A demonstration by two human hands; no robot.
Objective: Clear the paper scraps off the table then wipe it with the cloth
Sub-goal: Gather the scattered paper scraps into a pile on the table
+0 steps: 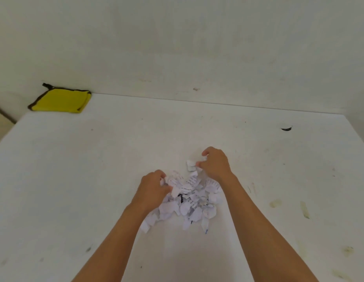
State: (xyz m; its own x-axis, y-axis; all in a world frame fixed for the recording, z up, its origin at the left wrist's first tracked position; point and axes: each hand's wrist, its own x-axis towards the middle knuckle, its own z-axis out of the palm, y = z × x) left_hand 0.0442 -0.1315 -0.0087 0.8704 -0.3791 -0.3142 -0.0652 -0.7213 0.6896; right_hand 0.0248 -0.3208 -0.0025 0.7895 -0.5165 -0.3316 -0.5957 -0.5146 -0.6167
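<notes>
A pile of torn white paper scraps (189, 202) with printed text lies in the middle of the white table (75, 180). My left hand (152, 188) has its fingers curled into the pile's left edge, gripping scraps. My right hand (214, 164) is at the pile's far right side and pinches a small scrap (191, 165) between thumb and fingers. A folded yellow cloth (61, 100) with a dark border lies flat at the table's far left corner, well away from both hands.
A wall stands right behind the table's far edge. A small dark smudge (286, 129) marks the table at the far right. Yellowish stains (304, 209) dot the right side. The table's left edge (8, 135) drops off beside the cloth.
</notes>
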